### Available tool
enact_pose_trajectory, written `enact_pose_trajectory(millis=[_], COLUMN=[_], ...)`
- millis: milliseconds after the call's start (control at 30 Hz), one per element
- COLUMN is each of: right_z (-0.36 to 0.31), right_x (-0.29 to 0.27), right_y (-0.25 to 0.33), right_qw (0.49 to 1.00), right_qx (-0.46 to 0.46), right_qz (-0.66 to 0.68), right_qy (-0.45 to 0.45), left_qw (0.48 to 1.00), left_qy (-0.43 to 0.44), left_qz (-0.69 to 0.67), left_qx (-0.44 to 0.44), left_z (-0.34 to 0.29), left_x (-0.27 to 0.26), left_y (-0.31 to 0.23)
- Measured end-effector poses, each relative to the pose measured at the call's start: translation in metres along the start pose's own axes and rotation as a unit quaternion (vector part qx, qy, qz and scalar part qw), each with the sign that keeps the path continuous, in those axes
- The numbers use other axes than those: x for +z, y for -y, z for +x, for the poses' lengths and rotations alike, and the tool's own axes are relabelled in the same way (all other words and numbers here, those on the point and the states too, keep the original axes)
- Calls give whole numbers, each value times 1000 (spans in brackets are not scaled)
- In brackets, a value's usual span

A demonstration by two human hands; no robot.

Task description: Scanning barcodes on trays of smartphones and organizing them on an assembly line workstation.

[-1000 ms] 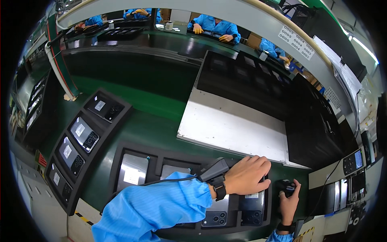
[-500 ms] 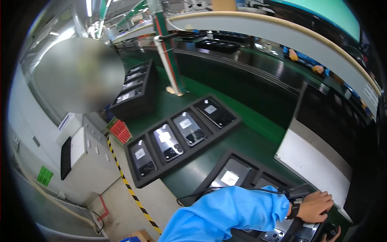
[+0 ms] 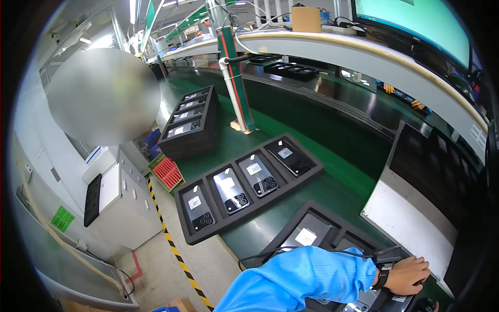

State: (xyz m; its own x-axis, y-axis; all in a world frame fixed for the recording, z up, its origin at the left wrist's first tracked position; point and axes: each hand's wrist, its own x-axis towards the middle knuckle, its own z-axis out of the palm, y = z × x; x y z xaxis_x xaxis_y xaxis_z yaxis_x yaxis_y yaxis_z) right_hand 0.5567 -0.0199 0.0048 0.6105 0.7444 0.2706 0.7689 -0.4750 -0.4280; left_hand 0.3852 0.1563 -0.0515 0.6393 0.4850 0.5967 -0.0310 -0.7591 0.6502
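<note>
My left hand (image 3: 407,276), in a blue sleeve with a black wristband, reaches to the right end of the near black foam tray (image 3: 306,209). Its fingers are curled down, and what they grip is hidden. Just under it a phone (image 3: 399,298) with a white label shows in part. Another phone (image 3: 307,232), back up with a white label, lies in the tray's left slot; my forearm covers much of the rest. Only a sliver of my right hand (image 3: 436,308) shows at the lower right edge, closed by a dark rounded object (image 3: 426,304) that I cannot make out.
A second foam tray (image 3: 208,236) with several phones lies beyond, and a taller stack of trays (image 3: 189,143) farther back. A black cable (image 3: 291,247) runs over my forearm. A white metal panel (image 3: 403,208) stands at right. A green-red pole (image 3: 236,78) rises behind.
The whole view has shifted, so the trays appear lower and farther right. My left hand stays at the tray's right end. Less of my right hand shows at the lower edge.
</note>
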Motion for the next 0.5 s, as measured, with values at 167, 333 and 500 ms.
enact_pose_trajectory(millis=[167,333,500], right_z=[1,4,15], right_x=[3,-3,39], right_y=[-8,-5,-62], right_qw=[1000,999,996], right_qx=[-5,-28,-23], right_qz=[3,-31,82], right_qy=[2,8,-32], left_qw=[1000,1000,999], left_qy=[0,-12,39], left_qz=[13,10,27], left_qx=[2,13,18], left_z=[-2,0,1], left_x=[3,-5,-20], left_y=[0,-6,-6])
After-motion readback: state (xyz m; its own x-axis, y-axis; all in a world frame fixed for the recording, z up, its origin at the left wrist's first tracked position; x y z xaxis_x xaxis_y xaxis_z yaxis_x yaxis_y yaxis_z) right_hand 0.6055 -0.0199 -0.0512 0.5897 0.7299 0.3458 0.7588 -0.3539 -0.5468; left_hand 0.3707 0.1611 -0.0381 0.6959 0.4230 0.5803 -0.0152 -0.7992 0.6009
